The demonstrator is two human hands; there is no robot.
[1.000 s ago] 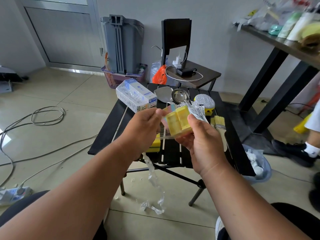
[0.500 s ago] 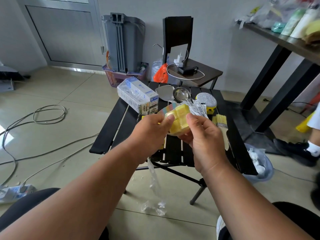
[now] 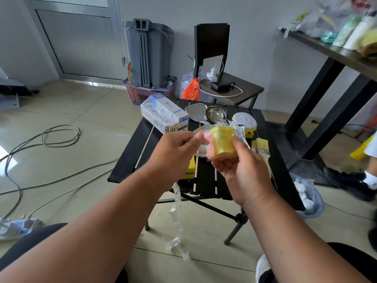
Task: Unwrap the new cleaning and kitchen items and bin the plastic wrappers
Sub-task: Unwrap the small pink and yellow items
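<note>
My right hand (image 3: 240, 170) holds a small yellow block-shaped item (image 3: 222, 142) above the black slatted table (image 3: 130, 158). Clear plastic wrap (image 3: 202, 146) still clings to the item's left side, and my left hand (image 3: 175, 152) pinches that wrap between thumb and fingers. A long twisted strip of clear wrapper (image 3: 176, 221) hangs down from my left hand toward the floor. A printed label (image 3: 239, 131) sticks up behind the yellow item.
On the table lie a wrapped white box (image 3: 163, 117), a metal ladle (image 3: 216, 114), a glittery scrubber (image 3: 244, 121) and a brush (image 3: 260, 146). A bin with crumpled wrappers (image 3: 308, 199) sits on the floor at right. Cables (image 3: 51, 139) cross the floor at left. A person's shoe (image 3: 350, 180) is far right.
My left hand has pulled leftward from the yellow item, stretching the clear wrap off its side. The hanging strip swings lower. My right hand has tilted the item slightly.
</note>
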